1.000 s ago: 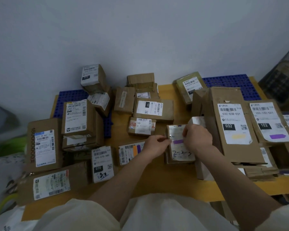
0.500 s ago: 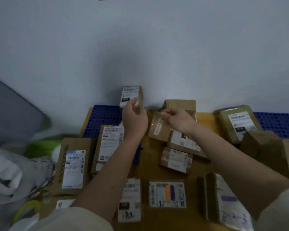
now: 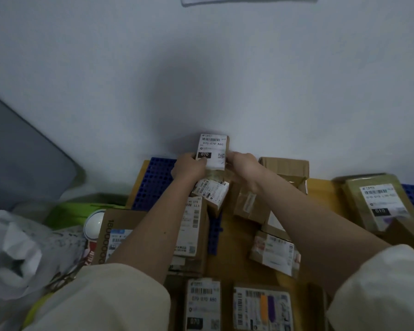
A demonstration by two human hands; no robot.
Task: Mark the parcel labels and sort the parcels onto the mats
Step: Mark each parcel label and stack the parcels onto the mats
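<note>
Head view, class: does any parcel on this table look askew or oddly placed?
Yes. A small white-labelled parcel sits tilted atop the stack, just under the 070 parcel gripped by the left hand and right hand. An unlabelled brown box also lies crooked beside it.

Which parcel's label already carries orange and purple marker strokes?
The flat parcel at the near edge, right of the near 070 parcel. The other readable labels show print only, though the 010 parcel's is partly blurred.

Upright parcel (image 3: pixel 212 149) at the wall, above mat (image 3: pixel 154 182), between both hands.
</note>
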